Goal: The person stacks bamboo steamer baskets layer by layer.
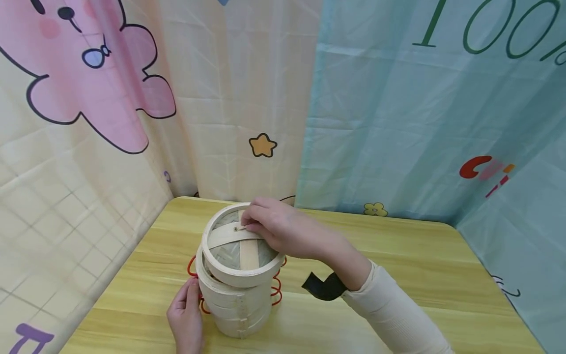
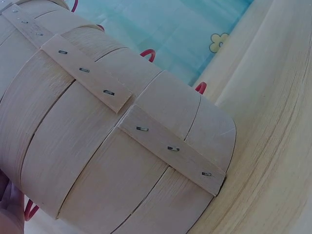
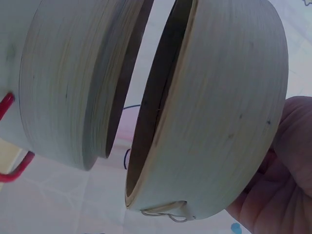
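A stack of round bamboo steamer baskets (image 1: 225,307) stands upright on the table, with red loop handles (image 1: 277,290) down its sides. My right hand (image 1: 283,227) pinches the strap across the top of the bamboo lid (image 1: 221,268), which sits tilted over the stack. The right wrist view shows a gap between the lid (image 3: 219,107) and the top basket's rim (image 3: 53,87). Low on the near left side, my left hand (image 1: 186,314) pinches at a red loop. Stapled seams run down the basket wall (image 2: 141,170) in the left wrist view, where only part of that hand (image 2: 9,209) appears.
The wood-grain table (image 1: 398,290) extends to the right of the stack. Printed curtains (image 1: 247,88) hang along its back and sides. A black strap end (image 1: 325,286) sticks out from the right wrist.
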Demonstrator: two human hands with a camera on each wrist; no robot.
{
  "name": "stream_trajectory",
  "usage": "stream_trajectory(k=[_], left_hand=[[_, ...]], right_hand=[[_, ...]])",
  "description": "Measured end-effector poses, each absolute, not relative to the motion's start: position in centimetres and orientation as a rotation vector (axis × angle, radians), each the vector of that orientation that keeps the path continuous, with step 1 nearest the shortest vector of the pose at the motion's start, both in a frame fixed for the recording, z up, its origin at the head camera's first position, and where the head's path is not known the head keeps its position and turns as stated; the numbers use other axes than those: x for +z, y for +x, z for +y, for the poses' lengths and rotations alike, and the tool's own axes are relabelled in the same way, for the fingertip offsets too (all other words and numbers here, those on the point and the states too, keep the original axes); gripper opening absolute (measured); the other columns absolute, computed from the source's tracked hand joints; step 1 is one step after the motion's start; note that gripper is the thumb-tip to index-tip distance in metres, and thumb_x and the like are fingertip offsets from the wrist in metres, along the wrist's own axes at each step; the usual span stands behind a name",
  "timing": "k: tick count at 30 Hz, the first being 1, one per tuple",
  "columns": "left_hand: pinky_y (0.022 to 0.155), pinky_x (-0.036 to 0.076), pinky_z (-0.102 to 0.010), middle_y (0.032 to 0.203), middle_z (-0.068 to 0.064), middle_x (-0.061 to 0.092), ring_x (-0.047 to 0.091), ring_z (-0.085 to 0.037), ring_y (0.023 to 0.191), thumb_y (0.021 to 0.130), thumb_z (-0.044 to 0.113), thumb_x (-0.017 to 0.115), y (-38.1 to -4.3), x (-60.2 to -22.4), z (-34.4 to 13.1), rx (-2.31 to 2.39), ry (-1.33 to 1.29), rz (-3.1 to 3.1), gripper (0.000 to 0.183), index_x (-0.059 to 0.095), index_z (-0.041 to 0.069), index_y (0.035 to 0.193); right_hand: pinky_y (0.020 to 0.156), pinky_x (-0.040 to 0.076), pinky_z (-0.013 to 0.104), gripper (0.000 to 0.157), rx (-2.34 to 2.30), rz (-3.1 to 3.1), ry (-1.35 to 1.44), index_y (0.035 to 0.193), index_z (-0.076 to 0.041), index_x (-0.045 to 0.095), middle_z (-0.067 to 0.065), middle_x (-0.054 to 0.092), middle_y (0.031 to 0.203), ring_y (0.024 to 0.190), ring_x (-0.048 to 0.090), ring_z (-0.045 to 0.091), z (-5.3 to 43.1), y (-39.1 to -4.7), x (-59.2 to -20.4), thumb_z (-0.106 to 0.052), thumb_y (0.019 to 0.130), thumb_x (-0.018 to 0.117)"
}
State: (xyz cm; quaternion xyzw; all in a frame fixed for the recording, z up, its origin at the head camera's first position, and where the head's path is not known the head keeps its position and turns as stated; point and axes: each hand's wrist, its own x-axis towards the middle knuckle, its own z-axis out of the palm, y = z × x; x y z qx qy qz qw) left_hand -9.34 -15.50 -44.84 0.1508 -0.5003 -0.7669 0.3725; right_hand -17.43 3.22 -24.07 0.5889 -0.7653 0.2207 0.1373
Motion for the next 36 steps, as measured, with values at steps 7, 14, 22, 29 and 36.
stream_trajectory(k=[7,14,22,29,36], left_hand=[[0.067,0.048,-0.012,0.08,0.005,0.068,0.06,-0.004,0.074,0.09,0.003,0.056,-9.2,-44.6,-15.4,-1.988,0.405,-1.273,0.019,0.072,0.013,0.089],[0.066,0.048,-0.012,0.078,0.005,0.067,0.058,-0.004,0.072,0.09,0.003,0.056,-9.1,-44.3,-15.3,-1.992,0.433,-1.285,0.019,0.072,0.014,0.087],[0.066,0.047,-0.012,0.078,0.006,0.066,0.058,-0.004,0.072,0.09,0.002,0.056,-9.1,-44.3,-15.2,-1.99,0.428,-1.284,0.02,0.072,0.013,0.087],[0.066,0.047,-0.012,0.078,0.005,0.067,0.058,-0.004,0.072,0.09,0.003,0.056,-9.0,-44.4,-15.2,-1.987,0.426,-1.292,0.019,0.072,0.014,0.088],[0.066,0.048,-0.012,0.078,0.006,0.067,0.058,-0.003,0.071,0.091,0.003,0.055,-9.3,-44.6,-15.1,-1.993,0.402,-1.298,0.021,0.072,0.015,0.088]], right_hand=[[0.074,0.041,0.017,0.004,0.667,-2.259,1.709,0.094,-0.006,0.059,-0.001,0.051,0.089,0.081,0.047,0.01,1.9,-17.1,-24.4,-0.005,0.091,0.056],[0.073,0.041,0.018,0.004,0.632,-2.301,1.692,0.094,-0.007,0.059,-0.001,0.051,0.088,0.079,0.047,0.011,1.6,-17.1,-24.9,-0.006,0.091,0.056],[0.073,0.041,0.018,0.005,0.659,-2.3,1.677,0.094,-0.006,0.059,-0.001,0.052,0.087,0.08,0.047,0.011,1.5,-17.0,-25.5,-0.005,0.091,0.056],[0.071,0.041,0.017,0.004,0.693,-2.305,1.658,0.093,-0.007,0.06,-0.002,0.05,0.085,0.078,0.045,0.01,1.5,-16.8,-25.8,-0.005,0.091,0.057],[0.07,0.04,0.015,0.005,0.746,-2.287,1.63,0.093,-0.007,0.06,-0.002,0.051,0.085,0.078,0.045,0.009,1.9,-16.8,-26.2,-0.005,0.09,0.058]])
